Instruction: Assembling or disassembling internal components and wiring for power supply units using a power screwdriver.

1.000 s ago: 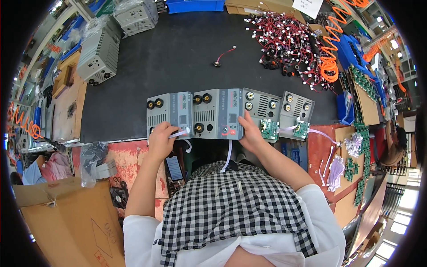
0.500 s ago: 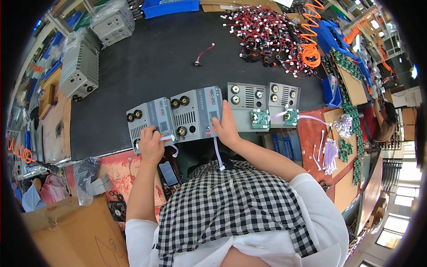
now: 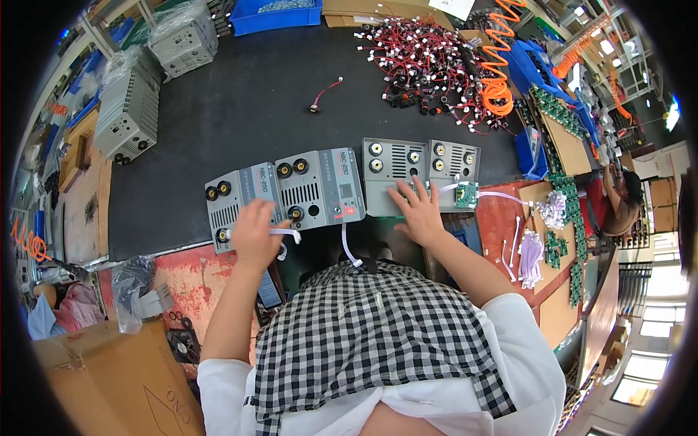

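My left hand (image 3: 256, 234) is over the leftmost grey front panel (image 3: 227, 211), its fingers bent and partly hidden. A white ribbon cable (image 3: 285, 232) sticks out beside its thumb; whether the fingers hold it I cannot tell. Against that panel stands a second grey panel (image 3: 299, 195) with black round sockets, vent slots and a ribbon cable (image 3: 349, 247) hanging from its lower edge. My right hand (image 3: 420, 214) is open, fingers spread over a third panel (image 3: 379, 192) showing its bare inner side, mostly covering the circuit board there. The rightmost panel (image 3: 455, 156) carries a green circuit board (image 3: 466, 194).
A pile of red-and-black wired connectors (image 3: 436, 65) lies at the back right, under a coiled orange hose (image 3: 498, 94). Grey metal housings (image 3: 127, 109) stand on the left. Ribbon cables (image 3: 531, 258) and small boards lie at right. A cardboard box (image 3: 116, 370) is at lower left.
My right hand has left the second panel and moved right over the third panel's circuit board. My left hand has shifted slightly right, and more ribbon cable shows beside it.
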Available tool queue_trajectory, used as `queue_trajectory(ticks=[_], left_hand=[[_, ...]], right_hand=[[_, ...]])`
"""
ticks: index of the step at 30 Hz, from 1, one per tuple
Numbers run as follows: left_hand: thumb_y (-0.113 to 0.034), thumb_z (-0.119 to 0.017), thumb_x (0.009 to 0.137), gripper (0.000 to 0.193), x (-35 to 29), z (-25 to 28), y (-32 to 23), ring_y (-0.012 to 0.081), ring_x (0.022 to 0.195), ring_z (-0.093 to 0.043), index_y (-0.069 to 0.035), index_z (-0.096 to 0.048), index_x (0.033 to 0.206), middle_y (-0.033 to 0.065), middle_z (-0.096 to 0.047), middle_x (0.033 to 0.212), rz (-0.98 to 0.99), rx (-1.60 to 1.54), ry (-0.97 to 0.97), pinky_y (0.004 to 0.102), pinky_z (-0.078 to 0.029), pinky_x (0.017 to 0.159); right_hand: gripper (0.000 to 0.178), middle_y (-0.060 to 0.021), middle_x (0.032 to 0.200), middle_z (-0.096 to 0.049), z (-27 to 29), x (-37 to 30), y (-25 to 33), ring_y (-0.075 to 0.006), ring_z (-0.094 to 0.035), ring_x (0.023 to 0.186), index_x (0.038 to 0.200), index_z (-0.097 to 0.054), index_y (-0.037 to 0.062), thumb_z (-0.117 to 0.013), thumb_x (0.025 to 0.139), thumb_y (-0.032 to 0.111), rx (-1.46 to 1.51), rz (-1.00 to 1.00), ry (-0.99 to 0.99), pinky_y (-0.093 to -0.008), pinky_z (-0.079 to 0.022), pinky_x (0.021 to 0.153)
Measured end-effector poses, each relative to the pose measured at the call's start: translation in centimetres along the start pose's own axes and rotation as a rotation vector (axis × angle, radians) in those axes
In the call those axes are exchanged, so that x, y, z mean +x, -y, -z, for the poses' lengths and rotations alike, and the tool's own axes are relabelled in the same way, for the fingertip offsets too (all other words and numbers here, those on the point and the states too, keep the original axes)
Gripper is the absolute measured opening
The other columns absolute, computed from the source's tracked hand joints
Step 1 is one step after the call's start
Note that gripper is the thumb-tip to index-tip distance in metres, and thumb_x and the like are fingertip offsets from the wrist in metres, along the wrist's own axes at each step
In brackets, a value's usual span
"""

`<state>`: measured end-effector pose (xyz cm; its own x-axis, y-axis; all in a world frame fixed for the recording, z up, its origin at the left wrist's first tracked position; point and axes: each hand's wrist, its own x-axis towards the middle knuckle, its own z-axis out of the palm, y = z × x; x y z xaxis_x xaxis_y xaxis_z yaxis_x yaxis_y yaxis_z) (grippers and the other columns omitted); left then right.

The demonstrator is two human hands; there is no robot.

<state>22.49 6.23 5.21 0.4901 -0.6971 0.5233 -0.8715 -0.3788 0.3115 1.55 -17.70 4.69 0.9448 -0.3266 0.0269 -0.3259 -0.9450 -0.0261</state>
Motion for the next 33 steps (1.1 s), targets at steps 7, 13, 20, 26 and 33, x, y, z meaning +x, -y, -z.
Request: queue_trajectory(ticks=[7,13,20,26,33], left_hand=[[-0.013,-0.060,0.062,0.015,2.2,-5.4,-6.7,0.0199,0.072,-0.050,-0.009,-0.055,0.076,0.0028,-0.052,0.081,-0.111,-0.068,0.189,0.0305,-0.044,0.053],[-0.010,-0.057,0.065,0.007,2.5,-7.0,-7.7,0.0241,0.090,-0.051,-0.008,-0.051,0.069,0.0070,-0.053,0.093,-0.085,0.024,0.221,0.0308,-0.048,0.052],[-0.016,-0.061,0.064,0.015,2.7,-8.1,-8.0,0.0249,0.102,-0.048,-0.006,-0.050,0.067,0.0112,-0.051,0.103,0.028,0.030,0.210,0.0311,-0.048,0.052],[-0.017,-0.061,0.064,0.017,3.3,-8.2,-8.1,0.0252,0.102,-0.048,-0.005,-0.050,0.065,0.0119,-0.051,0.103,0.005,0.031,0.229,0.0315,-0.049,0.055],[-0.016,-0.068,0.055,0.031,6.2,-8.7,-12.1,0.0256,0.078,-0.052,-0.008,-0.054,0.082,0.0089,-0.051,0.097,0.053,-0.007,0.216,0.0337,-0.045,0.059]], right_hand=[[0.064,-0.0086,0.112,-0.043,1.8,1.9,-3.5,-0.0252,-0.047,0.094,0.112,-0.041,0.0230,-0.065,0.053,0.012,0.038,0.121,-0.107,-0.0390,-0.035,0.076],[0.037,-0.0133,0.104,-0.050,6.8,5.2,-6.1,-0.0297,-0.056,0.075,0.104,-0.048,0.0204,-0.059,0.068,0.023,0.555,-0.217,-0.107,-0.0351,-0.043,0.065],[0.036,-0.0052,0.107,-0.047,4.8,1.7,-6.0,-0.0161,-0.049,0.094,0.118,-0.031,0.0106,-0.042,0.086,0.022,1.946,-0.771,0.125,-0.0331,-0.043,0.078],[0.036,-0.0047,0.109,-0.045,-2.2,0.7,-8.2,-0.0166,-0.049,0.096,0.120,-0.028,0.0113,-0.038,0.088,0.023,2.030,-0.734,0.219,-0.0340,-0.043,0.079],[0.050,-0.0132,0.120,-0.034,-4.4,1.9,-9.0,-0.0184,-0.035,0.109,0.125,-0.016,0.0028,-0.041,0.086,0.024,1.712,-0.530,0.242,-0.0294,-0.030,0.091]])
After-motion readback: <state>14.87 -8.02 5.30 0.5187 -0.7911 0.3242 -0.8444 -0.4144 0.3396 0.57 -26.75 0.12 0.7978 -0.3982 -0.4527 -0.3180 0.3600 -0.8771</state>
